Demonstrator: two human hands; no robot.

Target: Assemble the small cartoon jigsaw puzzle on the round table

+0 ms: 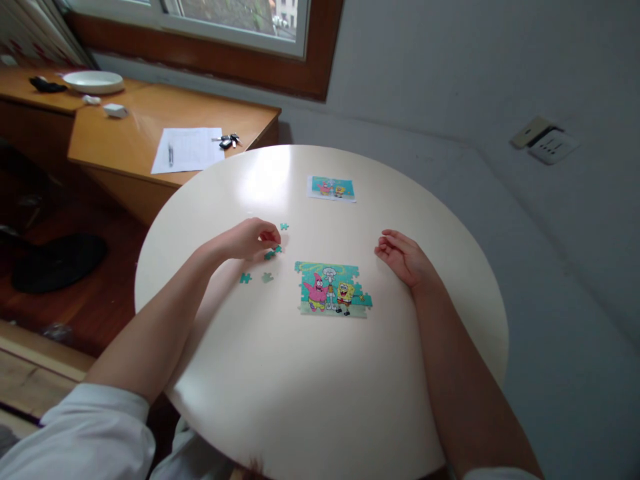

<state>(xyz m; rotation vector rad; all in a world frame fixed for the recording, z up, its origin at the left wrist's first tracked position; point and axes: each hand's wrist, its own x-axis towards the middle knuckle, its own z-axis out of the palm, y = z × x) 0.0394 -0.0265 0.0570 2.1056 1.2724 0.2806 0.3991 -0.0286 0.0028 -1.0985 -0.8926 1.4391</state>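
A partly assembled cartoon jigsaw puzzle (334, 289) lies in the middle of the round cream table (280, 373). My left hand (251, 238) hovers left of it with fingers pinched together over a teal loose piece (273, 252); whether it grips the piece is unclear. More teal pieces lie nearby: one (284, 227) just beyond the fingertips, two (245, 278) (267, 277) nearer me. My right hand (403, 257) rests on the table right of the puzzle, fingers loosely curled, holding nothing. A small reference picture (331, 188) lies at the table's far side.
A wooden desk (125, 143) stands at the back left with a sheet of paper and pen (187, 149), keys (229, 141), a white plate (93, 81) and small white items. A window (225, 20) is above. A wall panel (546, 141) sits at the right.
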